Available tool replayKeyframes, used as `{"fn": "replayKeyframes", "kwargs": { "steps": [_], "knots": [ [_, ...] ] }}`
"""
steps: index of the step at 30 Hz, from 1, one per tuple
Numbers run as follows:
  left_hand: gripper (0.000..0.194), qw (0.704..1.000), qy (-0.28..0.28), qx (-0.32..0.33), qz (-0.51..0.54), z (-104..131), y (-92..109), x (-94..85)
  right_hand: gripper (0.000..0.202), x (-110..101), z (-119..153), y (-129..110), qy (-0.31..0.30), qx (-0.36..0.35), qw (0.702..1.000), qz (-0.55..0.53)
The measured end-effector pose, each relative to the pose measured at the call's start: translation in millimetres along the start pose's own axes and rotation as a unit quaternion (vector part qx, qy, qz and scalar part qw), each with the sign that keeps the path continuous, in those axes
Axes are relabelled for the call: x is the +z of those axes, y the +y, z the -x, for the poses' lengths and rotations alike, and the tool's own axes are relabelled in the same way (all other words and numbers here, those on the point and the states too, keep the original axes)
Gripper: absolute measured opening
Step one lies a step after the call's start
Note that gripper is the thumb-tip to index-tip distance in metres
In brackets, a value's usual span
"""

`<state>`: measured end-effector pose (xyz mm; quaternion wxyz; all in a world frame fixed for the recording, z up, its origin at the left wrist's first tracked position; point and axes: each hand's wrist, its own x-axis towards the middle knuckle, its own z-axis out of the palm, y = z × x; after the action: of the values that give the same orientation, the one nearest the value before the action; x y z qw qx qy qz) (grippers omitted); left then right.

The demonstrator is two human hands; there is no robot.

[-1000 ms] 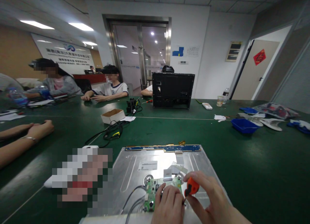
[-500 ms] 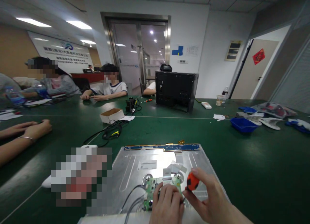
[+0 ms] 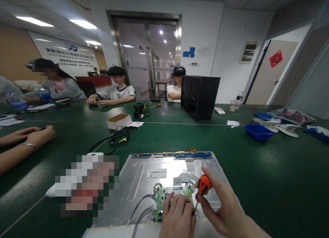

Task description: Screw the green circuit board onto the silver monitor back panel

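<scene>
A metal display panel (image 3: 144, 162) lies face down before me, with a blue circuit strip (image 3: 159, 156) along its far edge. On the panel sits a green circuit board (image 3: 159, 197) with grey cables (image 3: 141, 203) running from its left side. My left hand (image 3: 177, 215) rests over that board, fingers laid out and covering much of it. In my right hand (image 3: 221, 203) is a short screwdriver (image 3: 204, 185) with an orange and black handle, held between thumb and fingers. Its shaft slants down to the board's right side, and my left fingers partly hide the tip.
Across the green table (image 3: 164, 138) stands a black computer case (image 3: 200, 97) with a person behind it. A white box (image 3: 118, 121) and black cables (image 3: 115, 138) lie beyond the panel. To the right is a blue tray (image 3: 259, 132). Another person's hands (image 3: 41, 137) are at left.
The screwdriver handle has turned in my right fingers, which have shifted their grip, and its shaft now shows. My left hand stays put. Across the table, the black case has been rotated and shifted right.
</scene>
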<state>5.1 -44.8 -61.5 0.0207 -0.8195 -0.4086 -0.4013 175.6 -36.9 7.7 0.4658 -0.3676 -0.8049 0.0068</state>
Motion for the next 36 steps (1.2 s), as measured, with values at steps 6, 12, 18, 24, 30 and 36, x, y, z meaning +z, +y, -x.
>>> {"fn": "replayKeyframes", "kwargs": {
  "steps": [6,12,18,24,30,36],
  "knots": [
    [0.023,1.0,0.019,-0.002,0.003,0,0,2.1,0.067,1,7,7,-0.004,-0.006,1.0,-0.027],
    [0.024,1.0,0.012,-0.002,-0.014,0,0,2.2,0.052,2,-11,1,0.066,-0.042,0.995,-0.058],
    [0.024,1.0,-0.001,-0.009,-0.012,1,1,1.7,0.062,-1,0,0,0.03,-0.034,0.999,0.016],
    [0.02,1.0,-0.011,0.002,-0.013,1,-1,2.3,0.068,-2,13,10,-0.017,-0.02,0.999,-0.031],
    [0.02,1.0,-0.01,0.003,-0.027,1,0,4.5,0.07,-4,8,8,-0.011,-0.023,0.999,-0.035],
    [0.019,0.999,-0.005,0.004,-0.041,1,1,4.3,0.067,-2,12,11,-0.003,-0.018,0.999,-0.027]
  ]
}}
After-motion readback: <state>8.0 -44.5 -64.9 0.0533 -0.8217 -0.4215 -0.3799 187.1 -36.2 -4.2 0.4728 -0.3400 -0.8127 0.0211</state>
